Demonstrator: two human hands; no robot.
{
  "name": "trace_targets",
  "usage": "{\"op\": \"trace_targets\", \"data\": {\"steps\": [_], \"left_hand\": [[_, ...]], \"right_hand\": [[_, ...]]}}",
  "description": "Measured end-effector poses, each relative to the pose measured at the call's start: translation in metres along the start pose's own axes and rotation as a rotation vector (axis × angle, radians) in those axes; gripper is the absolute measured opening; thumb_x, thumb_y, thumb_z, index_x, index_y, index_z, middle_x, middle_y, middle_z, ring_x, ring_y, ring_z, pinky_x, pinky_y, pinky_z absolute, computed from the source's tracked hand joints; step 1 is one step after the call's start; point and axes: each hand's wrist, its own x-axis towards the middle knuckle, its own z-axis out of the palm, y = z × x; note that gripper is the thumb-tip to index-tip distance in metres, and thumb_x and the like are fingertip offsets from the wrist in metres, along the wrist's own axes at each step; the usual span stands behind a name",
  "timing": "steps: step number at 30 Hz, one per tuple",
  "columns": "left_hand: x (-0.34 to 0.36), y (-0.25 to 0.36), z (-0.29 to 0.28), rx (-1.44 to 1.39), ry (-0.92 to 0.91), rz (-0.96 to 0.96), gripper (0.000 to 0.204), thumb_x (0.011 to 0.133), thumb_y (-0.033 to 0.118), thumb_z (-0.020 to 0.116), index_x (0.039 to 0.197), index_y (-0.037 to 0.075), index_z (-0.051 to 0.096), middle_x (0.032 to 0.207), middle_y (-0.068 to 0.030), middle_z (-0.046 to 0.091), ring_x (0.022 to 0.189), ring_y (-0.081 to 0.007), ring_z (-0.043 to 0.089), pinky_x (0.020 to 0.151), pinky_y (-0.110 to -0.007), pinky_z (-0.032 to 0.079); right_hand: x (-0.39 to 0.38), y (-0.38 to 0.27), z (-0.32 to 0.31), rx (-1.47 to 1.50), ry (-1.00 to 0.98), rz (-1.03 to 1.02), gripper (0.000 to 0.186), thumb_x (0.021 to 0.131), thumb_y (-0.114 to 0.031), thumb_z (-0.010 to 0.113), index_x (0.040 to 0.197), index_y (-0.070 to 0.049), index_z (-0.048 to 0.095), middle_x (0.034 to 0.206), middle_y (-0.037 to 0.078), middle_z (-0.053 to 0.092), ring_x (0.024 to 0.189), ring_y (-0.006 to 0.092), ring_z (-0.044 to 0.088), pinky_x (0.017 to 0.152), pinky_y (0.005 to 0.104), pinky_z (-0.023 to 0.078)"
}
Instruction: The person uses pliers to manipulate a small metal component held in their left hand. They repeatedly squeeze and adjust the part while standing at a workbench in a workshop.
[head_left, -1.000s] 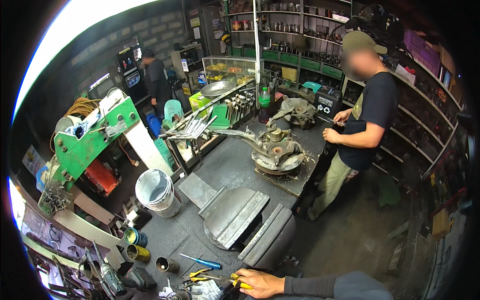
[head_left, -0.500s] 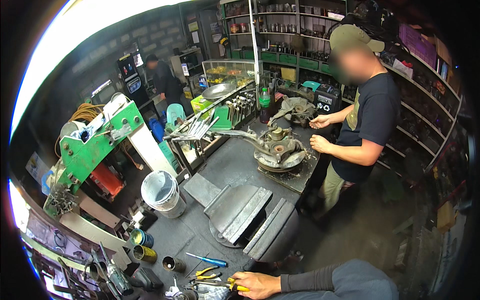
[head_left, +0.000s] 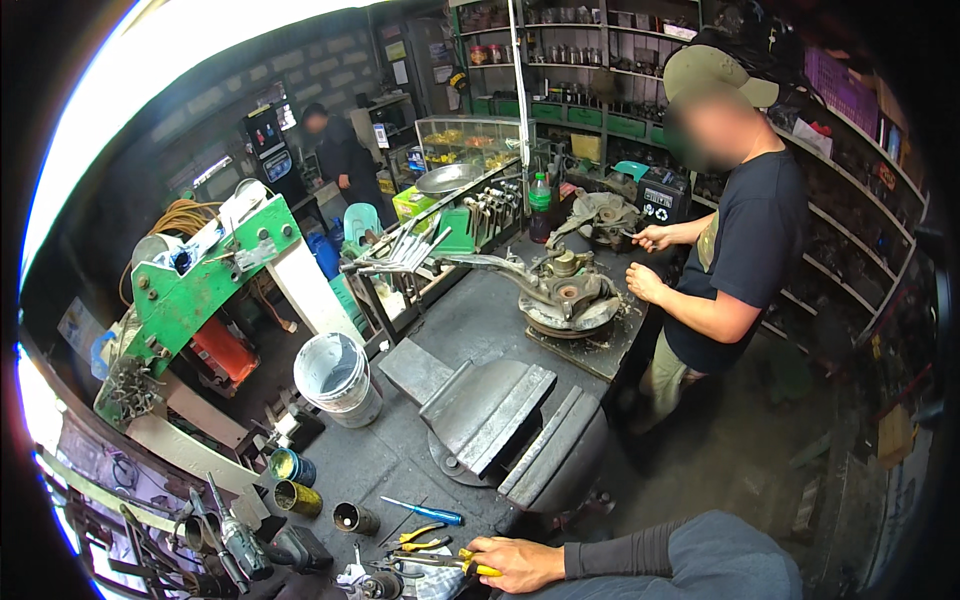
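My right hand (head_left: 524,565) rests at the near edge of the workbench, its fingers wrapped round the yellow handles of a pair of pliers (head_left: 484,569). The jaws point left, over a pale cloth (head_left: 436,582). Just beyond them lies a second pair of yellow-handled pliers (head_left: 424,536), and past that a blue-handled screwdriver (head_left: 432,514). A big grey bench vise (head_left: 490,410) stands ahead of my hand, with a gap between its jaws. My left hand is out of view.
A co-worker (head_left: 745,200) stands at right, hands near a rusty hub assembly (head_left: 570,293) on the bench. A white bucket (head_left: 335,375), several cans (head_left: 297,497) and a cordless drill (head_left: 243,545) are at left. A green press frame (head_left: 215,262) rises beyond.
The whole view has shifted slightly. My right hand keeps its grip on the pliers. The person at the far back has turned and shows a hand in front.
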Motion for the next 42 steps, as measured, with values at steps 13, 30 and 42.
{"op": "trace_targets", "data": {"steps": [13,30,42], "left_hand": [[-0.002,-0.060,-0.004,0.101,0.079,0.008,0.041,0.098,0.036,0.077,0.128,0.009,0.074,0.125,-0.0177,0.076,0.127,-0.0389,0.065,0.110,-0.058,0.049],[-0.005,-0.127,0.034,0.201,0.141,0.080,0.034,0.100,0.028,0.069,0.123,0.006,0.079,0.147,-0.0213,0.068,0.139,-0.0362,0.063,0.114,-0.045,0.052],[0.026,0.049,-0.036,0.024,0.102,0.127,0.028,0.098,0.020,0.071,0.119,0.003,0.079,0.133,-0.0208,0.071,0.123,-0.0344,0.066,0.105,-0.044,0.055]], "right_hand": [[0.002,0.012,0.016,0.011,-0.010,0.011,0.024,0.100,-0.016,0.069,0.119,-0.001,0.065,0.129,0.019,0.057,0.122,0.0411,0.061,0.106,0.0497,0.051],[-0.001,0.015,0.018,-0.025,0.042,-0.026,0.024,0.100,-0.016,0.070,0.118,-0.001,0.065,0.125,0.019,0.057,0.119,0.0403,0.062,0.105,0.0484,0.052],[-0.005,-0.004,0.000,0.006,0.026,-0.004,0.024,0.101,-0.017,0.069,0.119,-0.001,0.065,0.121,0.019,0.057,0.118,0.0401,0.061,0.105,0.0484,0.051]]}}
